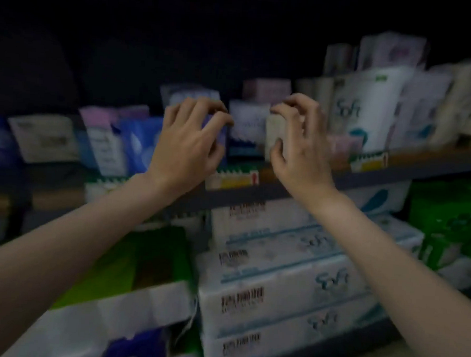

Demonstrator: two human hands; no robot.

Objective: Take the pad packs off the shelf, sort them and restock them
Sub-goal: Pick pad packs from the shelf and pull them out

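The picture is dim and blurred. Small pad packs stand in a row on the grey shelf [409, 171]. My left hand [187, 145] reaches over the shelf edge, its fingers and thumb curled round a blue-purple pack [219, 135]. My right hand [301, 149] pinches a small pale pack [274, 131] between thumb and curled fingers. A white-and-blue pack [246, 127] stands between the two hands. More packs, blue [140, 143], pink [101, 115] and white [44, 137], stand to the left.
A tall white "Soft" pack [369, 111] and other pale packs fill the shelf's right end. Price tags [231, 179] hang on the shelf edge. Below lie stacked white "Soft" bundles [277, 292], with green packs at right [450, 217] and left [156, 256].
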